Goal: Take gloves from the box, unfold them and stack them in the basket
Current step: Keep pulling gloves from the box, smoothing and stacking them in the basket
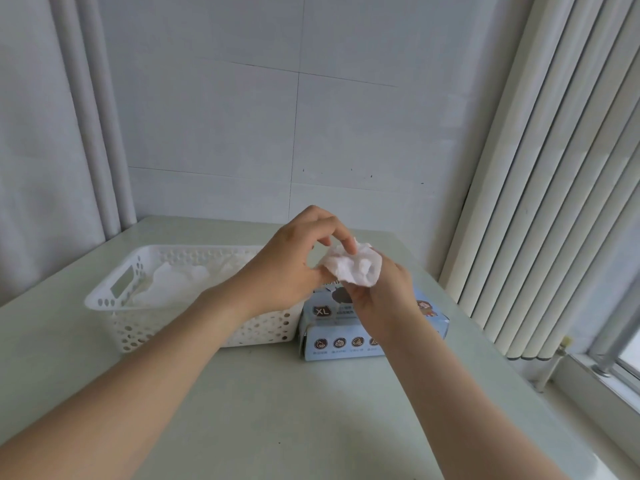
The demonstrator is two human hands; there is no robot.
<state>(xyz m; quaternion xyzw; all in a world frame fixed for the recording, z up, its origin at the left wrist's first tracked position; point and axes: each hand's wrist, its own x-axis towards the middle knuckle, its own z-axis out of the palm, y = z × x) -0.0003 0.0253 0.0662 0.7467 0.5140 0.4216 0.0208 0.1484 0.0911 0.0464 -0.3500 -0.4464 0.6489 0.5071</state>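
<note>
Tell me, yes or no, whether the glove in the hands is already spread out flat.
No: the glove is a crumpled wad, pinched between the left hand and the right hand above the box.

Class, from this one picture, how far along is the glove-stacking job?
Done: some white gloves already lie in the basket. In hand: left hand and right hand both pinch a crumpled glove above the box, not yet unfolded. Left: spread it, lay it in the basket; the box's remaining contents are hidden.
</note>
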